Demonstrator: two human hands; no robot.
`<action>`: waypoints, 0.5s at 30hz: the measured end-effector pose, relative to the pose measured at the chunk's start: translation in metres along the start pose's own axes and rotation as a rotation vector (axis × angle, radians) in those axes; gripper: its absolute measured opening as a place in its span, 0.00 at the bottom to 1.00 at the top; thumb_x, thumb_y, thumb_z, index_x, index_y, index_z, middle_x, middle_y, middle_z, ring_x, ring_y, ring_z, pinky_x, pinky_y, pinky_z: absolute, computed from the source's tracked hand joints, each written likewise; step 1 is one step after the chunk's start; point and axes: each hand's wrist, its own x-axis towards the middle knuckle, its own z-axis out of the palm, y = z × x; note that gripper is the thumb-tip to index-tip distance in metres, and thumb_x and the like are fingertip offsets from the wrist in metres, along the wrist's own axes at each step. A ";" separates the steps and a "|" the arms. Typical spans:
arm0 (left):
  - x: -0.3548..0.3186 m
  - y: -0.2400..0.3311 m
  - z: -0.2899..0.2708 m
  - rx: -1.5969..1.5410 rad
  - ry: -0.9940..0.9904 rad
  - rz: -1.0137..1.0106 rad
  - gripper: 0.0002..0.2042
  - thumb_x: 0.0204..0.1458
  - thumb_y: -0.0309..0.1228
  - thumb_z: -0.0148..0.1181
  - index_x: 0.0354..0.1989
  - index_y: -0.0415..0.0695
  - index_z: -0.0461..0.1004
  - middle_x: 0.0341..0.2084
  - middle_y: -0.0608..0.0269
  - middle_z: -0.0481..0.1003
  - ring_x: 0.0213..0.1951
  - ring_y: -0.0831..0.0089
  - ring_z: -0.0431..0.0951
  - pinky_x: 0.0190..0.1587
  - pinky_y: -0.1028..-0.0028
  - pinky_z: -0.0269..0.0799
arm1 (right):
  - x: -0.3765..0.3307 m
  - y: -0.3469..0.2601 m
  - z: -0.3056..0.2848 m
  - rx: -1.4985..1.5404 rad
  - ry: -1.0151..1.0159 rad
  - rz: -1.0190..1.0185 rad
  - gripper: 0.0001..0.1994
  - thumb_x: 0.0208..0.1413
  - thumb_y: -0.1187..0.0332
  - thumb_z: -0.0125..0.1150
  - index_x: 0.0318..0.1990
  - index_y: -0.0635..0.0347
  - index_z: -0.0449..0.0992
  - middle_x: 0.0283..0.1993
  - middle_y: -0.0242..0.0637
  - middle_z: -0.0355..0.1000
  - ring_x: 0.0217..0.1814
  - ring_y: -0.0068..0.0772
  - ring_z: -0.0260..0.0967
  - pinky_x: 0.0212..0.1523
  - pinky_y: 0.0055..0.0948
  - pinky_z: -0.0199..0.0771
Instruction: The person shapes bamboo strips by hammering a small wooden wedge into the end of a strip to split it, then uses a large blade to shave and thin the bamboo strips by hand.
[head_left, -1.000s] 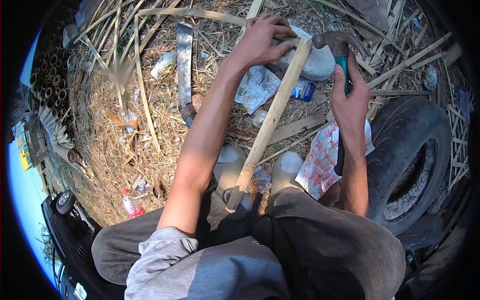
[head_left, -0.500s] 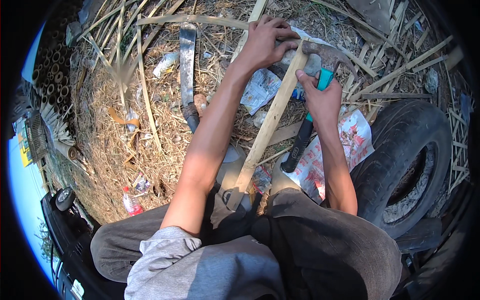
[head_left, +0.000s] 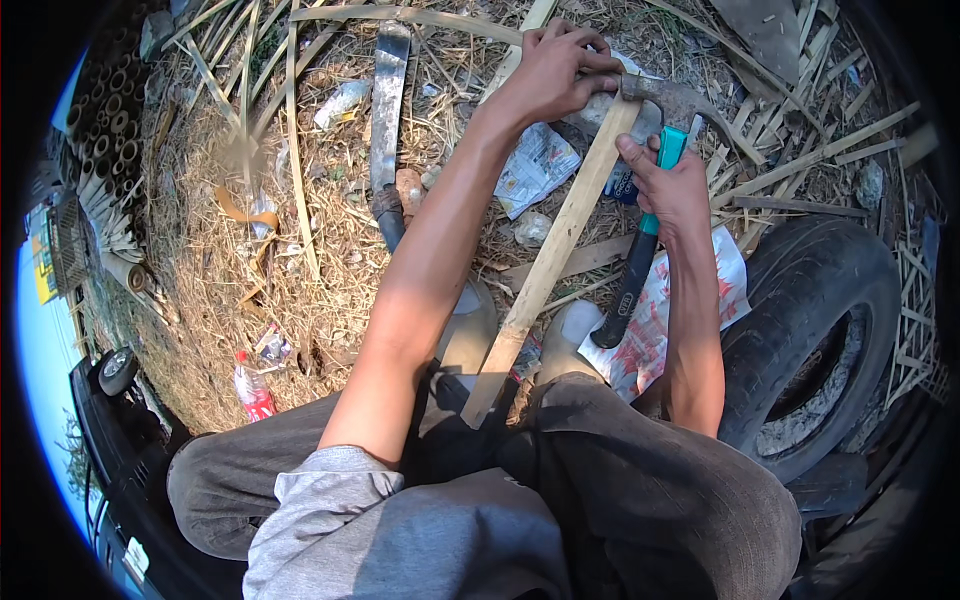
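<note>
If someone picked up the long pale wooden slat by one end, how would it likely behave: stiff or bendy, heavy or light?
The long pale wooden slat looks thin and flat, so probably light. It spans straight from the left hand to the lap without sagging, so likely fairly stiff, perhaps slightly springy. Its flat faces suggest it would not roll.

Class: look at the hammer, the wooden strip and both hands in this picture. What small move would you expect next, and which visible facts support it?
Probably a short lift of the hammer for another light tap. The right hand holds its teal-and-black handle, with the metal head resting at the top end of the wooden strip. The left hand pinches that same end, steadying it, so any swing should stay small and clear of those fingers.
</note>
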 end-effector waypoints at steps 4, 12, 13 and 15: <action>-0.003 -0.002 -0.001 0.005 -0.005 -0.007 0.12 0.55 0.41 0.66 0.47 0.57 0.86 0.50 0.70 0.78 0.61 0.64 0.68 0.65 0.51 0.50 | 0.001 0.002 0.004 -0.014 -0.020 0.010 0.18 0.53 0.62 0.79 0.33 0.50 0.69 0.22 0.18 0.65 0.16 0.10 0.54 0.13 0.17 0.48; -0.003 0.002 0.005 -0.064 0.034 -0.051 0.17 0.52 0.44 0.62 0.50 0.63 0.84 0.49 0.72 0.77 0.62 0.64 0.66 0.66 0.49 0.43 | 0.001 0.000 0.002 -0.027 -0.010 0.042 0.19 0.52 0.62 0.79 0.34 0.50 0.68 0.23 0.19 0.66 0.17 0.11 0.56 0.13 0.17 0.49; -0.002 0.003 0.005 -0.065 0.035 -0.051 0.17 0.52 0.44 0.62 0.50 0.63 0.84 0.49 0.72 0.77 0.62 0.64 0.66 0.66 0.49 0.43 | 0.002 0.001 0.000 -0.030 -0.012 0.043 0.19 0.52 0.62 0.79 0.34 0.50 0.68 0.23 0.20 0.66 0.17 0.11 0.56 0.13 0.17 0.49; -0.001 0.006 0.003 -0.025 -0.051 -0.069 0.20 0.47 0.49 0.63 0.50 0.65 0.85 0.55 0.62 0.76 0.65 0.56 0.63 0.66 0.46 0.44 | 0.003 0.002 -0.002 -0.035 -0.014 0.044 0.19 0.52 0.62 0.79 0.34 0.50 0.68 0.23 0.20 0.66 0.17 0.11 0.56 0.13 0.17 0.49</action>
